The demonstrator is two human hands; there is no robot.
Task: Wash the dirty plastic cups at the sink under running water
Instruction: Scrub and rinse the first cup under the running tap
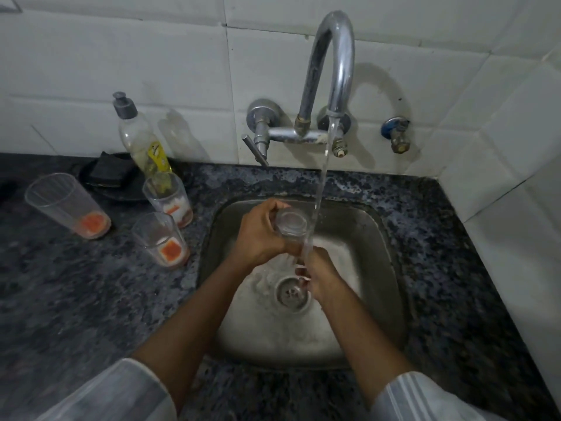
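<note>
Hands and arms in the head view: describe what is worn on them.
Both hands, the left hand and the right hand, are bare: no gloves, and no rings or watch visible. The forearms are bare too. Loose white sleeves, the left sleeve and the right sleeve, are pushed up to the elbows, with faint lengthwise stripes.

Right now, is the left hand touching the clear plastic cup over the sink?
Touching. The head view shows the left hand wrapped around the clear plastic cup, fingers curled over its upturned end, beside the water stream.
</note>
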